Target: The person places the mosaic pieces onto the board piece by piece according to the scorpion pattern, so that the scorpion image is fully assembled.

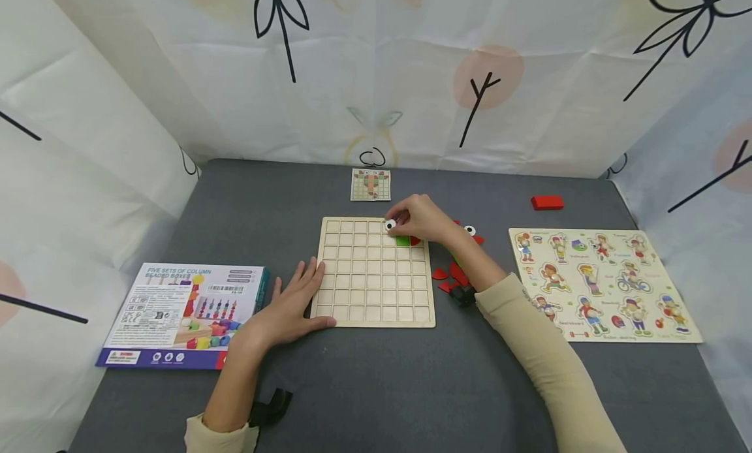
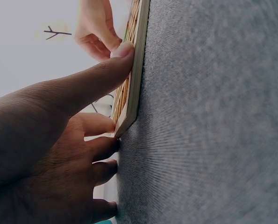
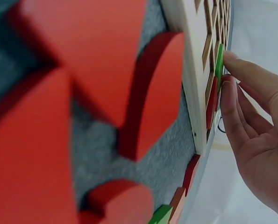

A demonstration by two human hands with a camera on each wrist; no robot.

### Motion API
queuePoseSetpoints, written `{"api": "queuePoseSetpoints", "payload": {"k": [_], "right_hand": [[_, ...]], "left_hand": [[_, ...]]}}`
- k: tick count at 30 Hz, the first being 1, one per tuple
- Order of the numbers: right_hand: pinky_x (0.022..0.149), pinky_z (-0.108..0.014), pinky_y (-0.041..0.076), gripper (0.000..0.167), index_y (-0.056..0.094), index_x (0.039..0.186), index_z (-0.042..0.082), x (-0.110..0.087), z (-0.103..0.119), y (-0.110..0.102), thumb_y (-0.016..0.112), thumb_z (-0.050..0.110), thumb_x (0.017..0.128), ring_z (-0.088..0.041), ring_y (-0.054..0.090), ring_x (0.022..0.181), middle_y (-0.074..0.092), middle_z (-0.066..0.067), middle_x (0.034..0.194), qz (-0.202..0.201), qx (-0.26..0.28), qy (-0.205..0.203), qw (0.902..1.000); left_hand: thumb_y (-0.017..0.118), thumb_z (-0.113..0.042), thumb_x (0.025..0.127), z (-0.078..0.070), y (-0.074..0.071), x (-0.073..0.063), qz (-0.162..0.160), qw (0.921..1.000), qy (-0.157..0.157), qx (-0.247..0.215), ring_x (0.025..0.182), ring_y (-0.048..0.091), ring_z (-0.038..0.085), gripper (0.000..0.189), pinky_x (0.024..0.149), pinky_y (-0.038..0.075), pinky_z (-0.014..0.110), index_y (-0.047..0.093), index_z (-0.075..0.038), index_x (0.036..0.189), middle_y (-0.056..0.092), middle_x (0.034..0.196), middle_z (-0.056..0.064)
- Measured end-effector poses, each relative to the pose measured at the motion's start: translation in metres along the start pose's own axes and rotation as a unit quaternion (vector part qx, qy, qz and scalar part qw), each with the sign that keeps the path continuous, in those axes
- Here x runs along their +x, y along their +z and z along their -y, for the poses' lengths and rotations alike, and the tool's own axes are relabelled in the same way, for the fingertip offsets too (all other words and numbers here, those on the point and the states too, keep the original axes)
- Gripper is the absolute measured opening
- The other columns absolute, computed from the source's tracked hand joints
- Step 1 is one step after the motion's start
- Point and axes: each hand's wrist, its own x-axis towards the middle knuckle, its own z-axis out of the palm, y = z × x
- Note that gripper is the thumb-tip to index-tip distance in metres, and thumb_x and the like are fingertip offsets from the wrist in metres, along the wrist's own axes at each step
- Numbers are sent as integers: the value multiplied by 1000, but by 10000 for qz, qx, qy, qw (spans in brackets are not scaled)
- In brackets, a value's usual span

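A wooden grid board [image 1: 373, 286] lies flat on the dark table. My left hand [image 1: 288, 309] rests at its near-left corner, fingers spread and straight, the thumb [image 2: 122, 51] touching the board's edge in the left wrist view. Over the board's far right part, my right hand [image 1: 424, 219] pinches a round white eye tile [image 1: 390, 225] with a black pupil between thumb and fingers. Just below that hand, a green tile [image 1: 402, 241] and a red tile [image 1: 415, 241] sit in the grid. In the right wrist view the fingers partly hide the green tile [image 3: 219, 60]; the eye tile cannot be made out there.
Loose red pieces [image 1: 458, 273] and another eye tile [image 1: 469, 230] lie right of the board, partly under my right forearm. A pattern card [image 1: 371, 185] lies behind it. A boxed set [image 1: 153, 316] is left; a picture puzzle [image 1: 605, 286] and red block [image 1: 547, 203] are right.
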Motion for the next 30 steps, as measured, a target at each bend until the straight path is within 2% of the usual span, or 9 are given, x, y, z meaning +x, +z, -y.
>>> {"api": "queuePoseSetpoints", "payload": {"k": [5,13,24,30], "right_hand": [[84,-36,63,29,83,117,5,4,5,3,88,16,92,-19,77,90,84,-10,103,139,-100,106,9998],[86,-37,63,32,82,121,4,4,8,3,88,15,92,-22,76,94,82,-12,109,198,-218,188,9994],[90,-39,64,26,81,121,3,0,8,0,82,11,97,-24,78,98,83,-14,110,211,-155,139,9996],[93,-41,65,27,80,122,1,-7,7,-7,81,9,96,-30,79,103,82,-17,116,89,114,81,9999]], "left_hand": [[83,-41,96,0,0,0,-12,10000,-4,40,170,-3,49,111,127,-10,82,14,-4,174,4,183,21],[82,-42,97,0,0,0,32,10000,-33,51,171,-4,48,111,127,-11,82,13,-5,174,3,184,20],[82,-41,97,-1,1,0,40,10000,-19,72,171,-4,48,110,127,-11,81,12,-6,175,3,184,20],[82,-41,97,-1,1,0,16,10000,-27,62,171,-4,48,111,127,-11,81,12,-6,175,3,184,20]]}}
